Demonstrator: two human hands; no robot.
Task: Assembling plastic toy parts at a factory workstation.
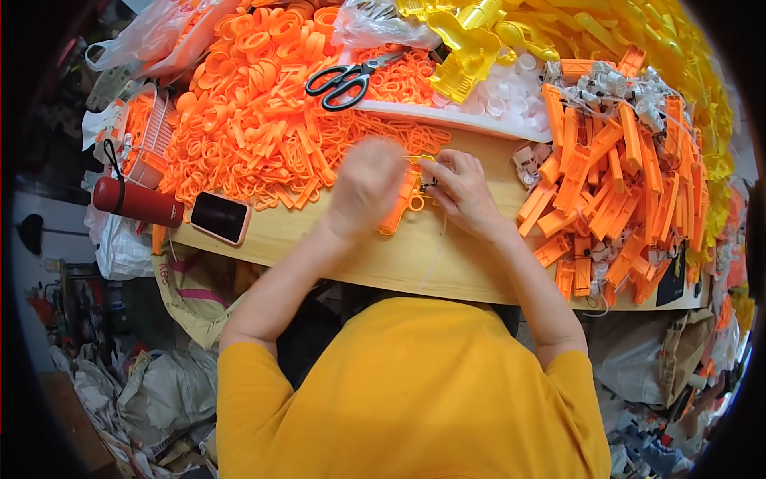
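An orange plastic part (395, 214) with a small ring on its side lies on the wooden table in front of me, between my hands. My left hand (367, 188) is over its left side, smeared by motion, and its fingers cannot be made out. From the right, my right hand (467, 191) reaches in with thumb and forefinger bent together at the part's upper right edge. A small black piece (428, 185) sits by those fingertips. Down from there a thin pale string (435, 257) trails across the table. What lies under my left fingers is hidden.
Loose orange parts (263, 104) heap up at the left and back. Scissors (343, 84) rest at a white tray (447, 116) of small parts. Orange housings with wired pieces (622, 172) pile up at right, before yellow parts (638, 36). A phone (218, 217) and red bottle (137, 201) lie left.
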